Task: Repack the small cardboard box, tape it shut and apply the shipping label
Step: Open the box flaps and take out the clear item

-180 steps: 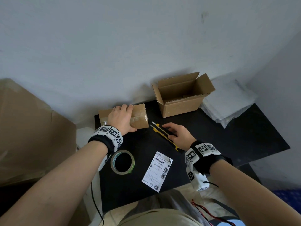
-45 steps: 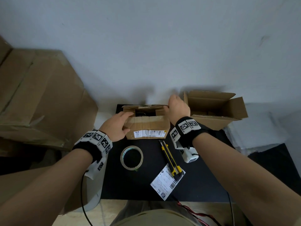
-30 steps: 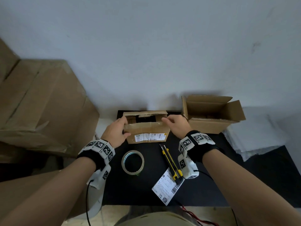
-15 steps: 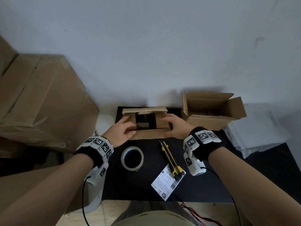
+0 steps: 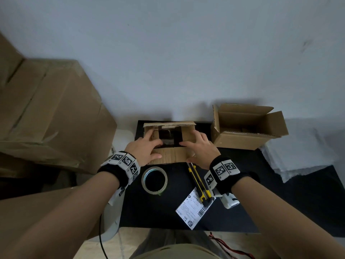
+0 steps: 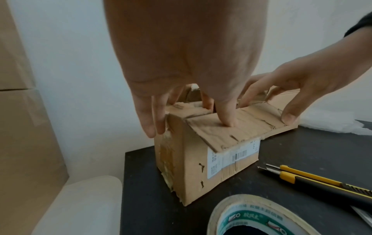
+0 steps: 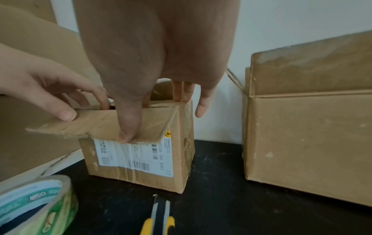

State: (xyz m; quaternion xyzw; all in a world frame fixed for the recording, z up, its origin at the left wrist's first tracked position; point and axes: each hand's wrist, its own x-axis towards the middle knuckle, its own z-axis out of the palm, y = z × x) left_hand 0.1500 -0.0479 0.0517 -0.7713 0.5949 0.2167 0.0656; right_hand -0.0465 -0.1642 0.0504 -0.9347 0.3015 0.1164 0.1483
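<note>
The small cardboard box (image 5: 169, 155) stands upright at the back of the black table (image 5: 280, 202), top open, with an old printed label on its near side (image 7: 141, 159). My left hand (image 5: 149, 144) lies with straight fingers on the left side flap and its thumb on the near flap (image 6: 229, 127). My right hand (image 5: 194, 146) mirrors it on the right side flap, thumb pressing the near flap's edge (image 7: 128, 136). The far flap stands up. The inside looks dark. A tape roll (image 5: 154, 180), a yellow utility knife (image 5: 198, 184) and the shipping label (image 5: 194, 208) lie in front.
A second, larger open box (image 5: 242, 131) stands right of the small one. White foam sheets (image 5: 302, 146) lie at the far right. Big cardboard cartons (image 5: 46, 113) are stacked off the table's left edge. A wall runs close behind.
The small box, taped shut and flat at the left 6 s ago, now stands opened. The right hand left the knife. In the last second both hands moved from the box's sides onto its flaps.
</note>
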